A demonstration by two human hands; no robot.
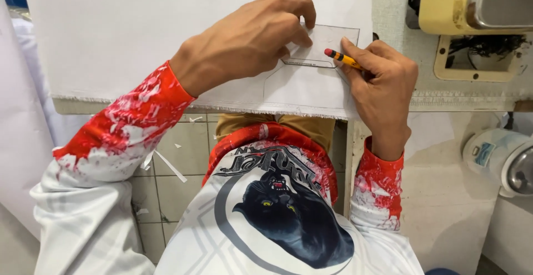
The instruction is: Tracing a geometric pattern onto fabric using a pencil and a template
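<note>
My left hand presses its fingertips down on a clear plastic template lying on a sheet of white fabric. My right hand grips a short yellow pencil with a red end. The pencil lies against the template's right lower edge. Pencil outlines of the same shape run along the fabric's far edge and just below the template.
The fabric covers a table whose frayed front edge crosses the view. A yellow machine housing stands at the far right. Below it a white round appliance sits on the floor. Fabric scraps lie on the tiled floor.
</note>
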